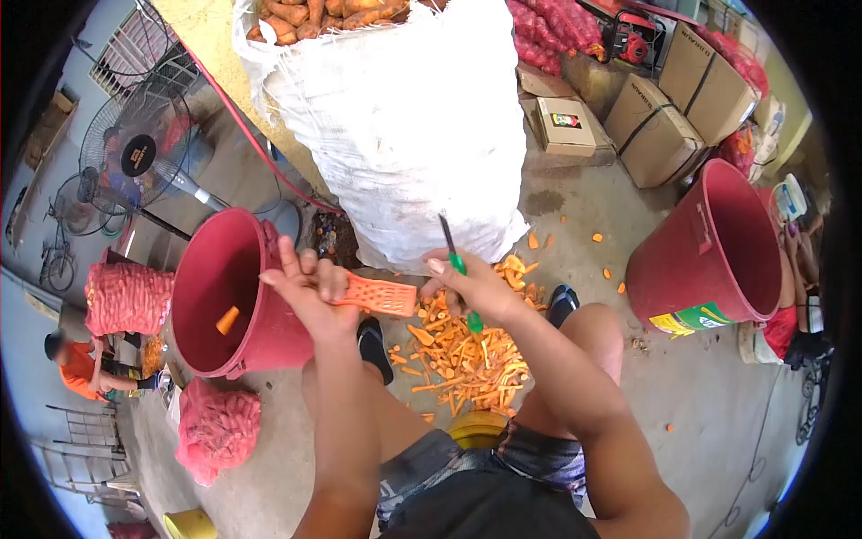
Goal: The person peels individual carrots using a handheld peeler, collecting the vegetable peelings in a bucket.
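My left hand (312, 292) is over the edge of the left red bin (292, 328), some fingers raised and others curled around an orange perforated plastic tool (382, 295) like a small grater. The tool's far end points toward my right hand (476, 287), which grips a knife (457, 263) with a green handle and a dark blade pointing up and away. A cut piece of carrot (228, 321) shows against the inside of the left bin. Below my hands, a pile of carrot trimmings (467, 364) covers the floor between my feet.
A tall white sack (404, 135) full of carrots (292, 13) stands ahead. Another red bin (664, 256) is at right, near cardboard boxes (654, 130). On the left are a fan (138, 154), red mesh bags (218, 427) and a seated person (81, 368).
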The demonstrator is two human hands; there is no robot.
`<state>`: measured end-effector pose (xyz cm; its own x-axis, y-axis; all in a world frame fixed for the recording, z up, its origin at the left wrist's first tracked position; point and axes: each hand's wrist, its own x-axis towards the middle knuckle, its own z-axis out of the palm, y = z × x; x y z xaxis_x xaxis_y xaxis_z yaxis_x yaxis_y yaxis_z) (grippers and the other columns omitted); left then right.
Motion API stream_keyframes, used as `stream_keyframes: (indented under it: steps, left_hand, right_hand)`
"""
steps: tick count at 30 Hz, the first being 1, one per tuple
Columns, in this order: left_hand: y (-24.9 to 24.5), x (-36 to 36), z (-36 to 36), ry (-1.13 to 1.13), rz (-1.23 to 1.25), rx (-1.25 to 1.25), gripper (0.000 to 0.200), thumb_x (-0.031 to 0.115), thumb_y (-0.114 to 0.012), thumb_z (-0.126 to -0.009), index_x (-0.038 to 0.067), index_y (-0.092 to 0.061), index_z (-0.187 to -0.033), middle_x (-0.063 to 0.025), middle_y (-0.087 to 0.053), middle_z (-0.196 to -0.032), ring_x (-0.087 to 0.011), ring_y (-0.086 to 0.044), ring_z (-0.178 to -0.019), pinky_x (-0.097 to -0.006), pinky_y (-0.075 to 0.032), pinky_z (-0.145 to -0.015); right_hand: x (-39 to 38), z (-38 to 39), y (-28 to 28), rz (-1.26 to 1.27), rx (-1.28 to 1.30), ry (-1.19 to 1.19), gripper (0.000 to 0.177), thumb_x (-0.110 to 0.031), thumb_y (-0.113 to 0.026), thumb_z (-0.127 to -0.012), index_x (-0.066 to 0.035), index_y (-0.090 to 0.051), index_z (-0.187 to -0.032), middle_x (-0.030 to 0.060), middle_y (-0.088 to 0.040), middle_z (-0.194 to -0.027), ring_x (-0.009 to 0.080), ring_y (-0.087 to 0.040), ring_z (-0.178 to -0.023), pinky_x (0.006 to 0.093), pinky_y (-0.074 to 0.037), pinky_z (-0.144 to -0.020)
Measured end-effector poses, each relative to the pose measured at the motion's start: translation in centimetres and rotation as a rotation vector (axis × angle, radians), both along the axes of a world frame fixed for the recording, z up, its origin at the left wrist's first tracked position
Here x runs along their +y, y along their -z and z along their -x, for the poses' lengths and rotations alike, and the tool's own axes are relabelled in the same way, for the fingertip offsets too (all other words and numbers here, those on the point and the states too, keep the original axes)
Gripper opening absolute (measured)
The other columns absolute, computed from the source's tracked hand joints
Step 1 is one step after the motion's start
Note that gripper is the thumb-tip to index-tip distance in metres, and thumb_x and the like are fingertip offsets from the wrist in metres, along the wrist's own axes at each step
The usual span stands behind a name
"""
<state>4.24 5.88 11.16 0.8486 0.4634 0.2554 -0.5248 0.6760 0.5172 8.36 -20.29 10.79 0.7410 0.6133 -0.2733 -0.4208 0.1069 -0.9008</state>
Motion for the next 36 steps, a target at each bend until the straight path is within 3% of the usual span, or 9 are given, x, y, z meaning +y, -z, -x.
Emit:
stream_keyframes:
  steps: [3, 5, 9, 11, 16, 25, 30, 34, 36]
  left_hand:
    - [0.0, -4.3, -2.2, -0.051, -0.079, 0.029, 0.052, 0.061, -0.052, -0.106, 0.023, -0.07, -0.134, 0.0046, -0.063, -0.085, -0.0056, -0.038, -0.048, -0.0221, -0.032, -0.041]
    - [-0.3, -5.7, -3.4, 0.163, -0.222, -0.084, 0.051, 0.054, -0.061, -0.105, 0.022, -0.062, -0.144, 0.0022, -0.064, -0.107, -0.0082, -0.052, -0.067, -0.0253, -0.044, -0.053]
    - [-7.9, -5.3, -5.3, 0.45, -1.084, 0.156, 0.066, 0.026, -0.084, -0.089, 0.018, -0.059, -0.149, -0.005, -0.048, -0.156, -0.0196, -0.054, -0.13, -0.0337, -0.053, -0.097]
    - [-12.3, -4.0, -8.5, 0.082, -1.711, 0.14, 0.053, 0.011, -0.082, -0.088, 0.008, -0.067, -0.138, -0.0056, -0.056, -0.152, -0.0209, -0.051, -0.139, -0.0395, -0.045, -0.111]
    - [-21.7, -2.6, -22.1, -0.539, -1.613, 0.156, 0.038, 0.034, -0.073, -0.098, 0.007, -0.076, -0.125, -0.0101, -0.079, -0.115, -0.0201, -0.073, -0.107, -0.0347, -0.054, -0.096]
    - [-25.7, -1.0, -38.2, -0.642, -2.091, 0.431, 0.063, 0.035, -0.065, -0.101, 0.012, -0.05, -0.158, -0.0196, -0.059, -0.152, -0.0351, -0.058, -0.138, -0.0433, -0.045, -0.114]
    - [-26.6, -0.5, -39.2, -0.3, -1.992, 0.458, 0.066, 0.033, -0.078, -0.097, 0.0, -0.053, -0.148, -0.0188, -0.07, -0.13, -0.0245, -0.069, -0.118, -0.0386, -0.055, -0.099]
    - [-27.4, -0.7, -36.2, -0.416, -1.718, 0.275, 0.05, 0.007, -0.095, -0.076, 0.002, -0.064, -0.115, -0.0099, -0.074, -0.11, -0.0197, -0.069, -0.103, -0.0335, -0.058, -0.092]
    - [-27.8, 0.1, -32.9, -0.495, -1.706, 0.261, 0.054, 0.017, -0.091, -0.083, 0.0, -0.062, -0.125, -0.009, -0.073, -0.108, -0.017, -0.069, -0.097, -0.0324, -0.058, -0.085]
  right_hand:
    - [-0.2, 0.0, 0.1, -0.072, 0.012, -0.035, 0.055, -0.031, -0.078, -0.099, -0.001, -0.055, -0.14, 0.0067, -0.07, -0.091, 0.0092, -0.055, -0.06, 0.0257, -0.047, -0.056]
    - [-1.2, -0.6, -0.3, -0.069, -0.03, -0.012, 0.046, -0.023, -0.075, -0.101, -0.001, -0.058, -0.138, 0.0043, -0.069, -0.087, 0.0088, -0.056, -0.06, 0.0253, -0.047, -0.055]
    - [-5.2, -3.2, -0.3, 0.038, -0.091, 0.228, 0.028, -0.009, -0.067, -0.102, -0.002, -0.065, -0.129, 0.0031, -0.068, -0.086, 0.0098, -0.064, -0.063, 0.0258, -0.049, -0.055]
    - [-6.7, -4.2, -1.3, 0.159, -0.211, 0.311, 0.026, -0.007, -0.064, -0.103, 0.0, -0.065, -0.128, 0.0031, -0.069, -0.088, 0.0104, -0.071, -0.072, 0.0263, -0.052, -0.057]
    - [-7.6, -5.5, 1.0, 0.692, -0.7, 0.29, 0.028, -0.008, -0.065, -0.095, -0.012, -0.071, -0.122, 0.0254, -0.073, -0.104, 0.0458, -0.07, -0.101, 0.0512, -0.056, -0.086]
    - [-8.1, -8.1, 1.6, 0.875, -0.659, 0.168, 0.023, -0.008, -0.062, -0.094, -0.007, -0.069, -0.116, 0.0256, -0.072, -0.106, 0.0474, -0.068, -0.104, 0.0566, -0.053, -0.089]
    - [-8.8, -9.2, 1.7, 0.883, -0.673, 0.168, 0.02, -0.009, -0.062, -0.095, -0.006, -0.069, -0.113, 0.0255, -0.073, -0.105, 0.0472, -0.068, -0.103, 0.0565, -0.053, -0.088]
    - [-8.6, -9.4, 2.5, 0.826, -0.71, 0.173, 0.022, -0.009, -0.063, -0.094, -0.007, -0.069, -0.114, 0.0257, -0.073, -0.103, 0.0476, -0.068, -0.101, 0.0558, -0.054, -0.087]
    - [-8.7, -9.1, 2.8, 0.798, -0.721, 0.173, 0.022, -0.008, -0.063, -0.093, -0.007, -0.07, -0.115, 0.026, -0.073, -0.102, 0.0478, -0.068, -0.1, 0.0555, -0.054, -0.086]
